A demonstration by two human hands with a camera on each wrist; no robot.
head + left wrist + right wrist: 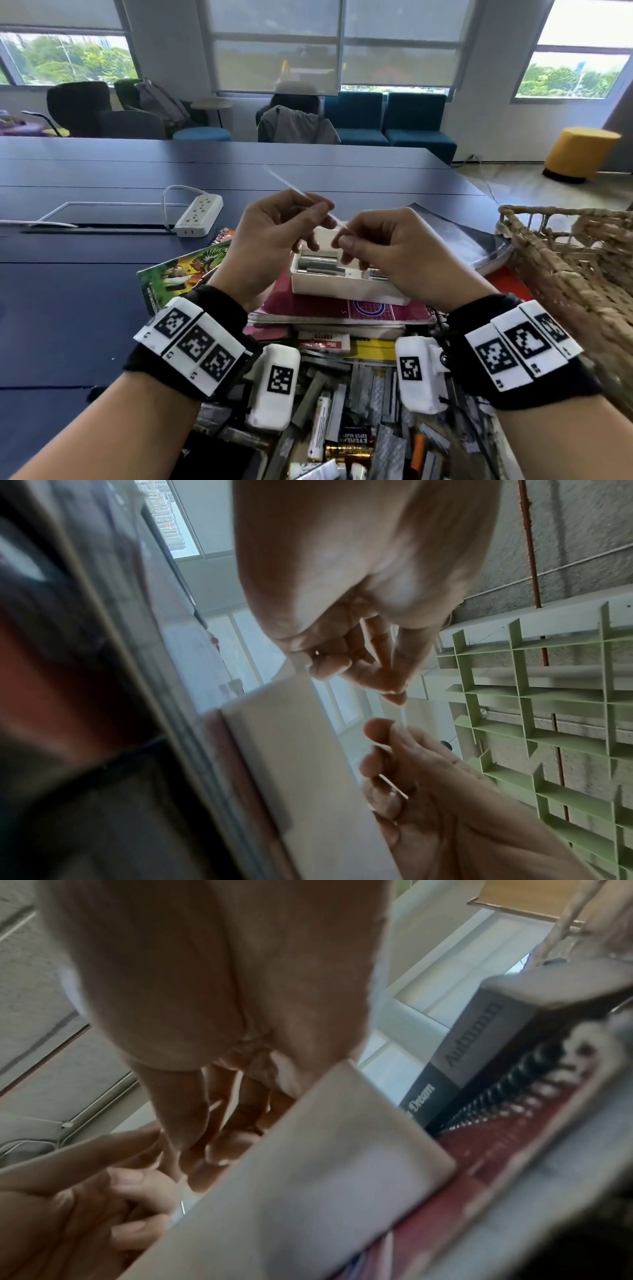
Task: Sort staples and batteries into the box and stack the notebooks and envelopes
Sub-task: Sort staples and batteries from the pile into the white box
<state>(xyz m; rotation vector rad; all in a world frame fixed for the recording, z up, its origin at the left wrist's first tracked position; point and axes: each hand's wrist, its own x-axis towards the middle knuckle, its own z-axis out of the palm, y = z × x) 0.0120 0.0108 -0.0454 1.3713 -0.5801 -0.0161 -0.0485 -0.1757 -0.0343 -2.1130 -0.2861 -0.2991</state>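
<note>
Both hands hover above the white box (342, 281) of staples sitting on the red notebook (308, 308), left hand (274, 233) and right hand (390, 246) each with a pinching grip on one thin white strip (291, 186), loose batteries (339, 448) heaped nearer on the tabletop (85, 291)

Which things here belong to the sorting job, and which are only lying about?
Job: white box, staple strips, batteries, notebooks, thin white strip pinched by left hand and right hand.

Lying about: power strip, wicker basket, eraser.
</note>
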